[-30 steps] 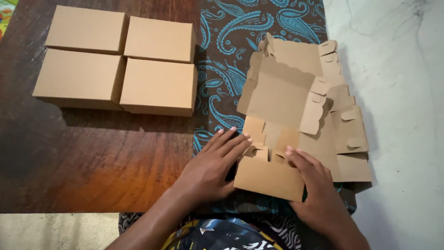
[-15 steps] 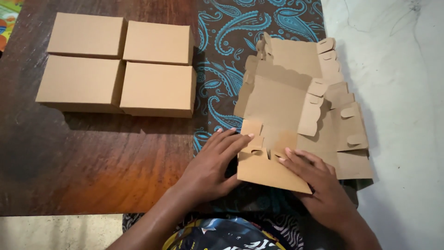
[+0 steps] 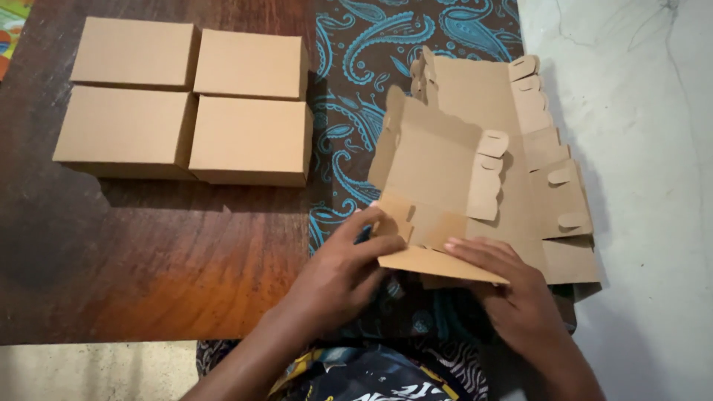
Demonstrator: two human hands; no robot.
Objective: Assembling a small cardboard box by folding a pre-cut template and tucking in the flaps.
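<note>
So, four closed cardboard boxes (image 3: pixel 189 100) sit in a two-by-two block at the far left of the wooden table (image 3: pixel 148 252), all lids shut, sides touching or just about; what's in them can't be seen. A sliver of something colourful (image 3: pixel 11 30) pokes in at the far left corner.

Moving right, a dark cloth with a blue paisley pattern (image 3: pixel 356 89) runs down the table's right edge and under the work.

On the cloth lie the flat box blanks (image 3: pixel 520 148), a stack of die-cut cardboard sheets with rounded tabs along the right side. I can't count how many are stacked. On top, one half-folded box (image 3: pixel 434 174) has its left wall and a tabbed right flap standing up, nothing inside it.

The left hand (image 3: pixel 338 278) is at the near edge of that piece, thumb and fingers pinching the small corner flap at its near-left. The right hand (image 3: pixel 512 297) has fingers spread flat across the top of the near panel (image 3: pixel 438 263), which is lifted and tilted up off the stack, thumb hidden underneath.

Far right is a pale marbled floor (image 3: pixel 646 148).
</note>
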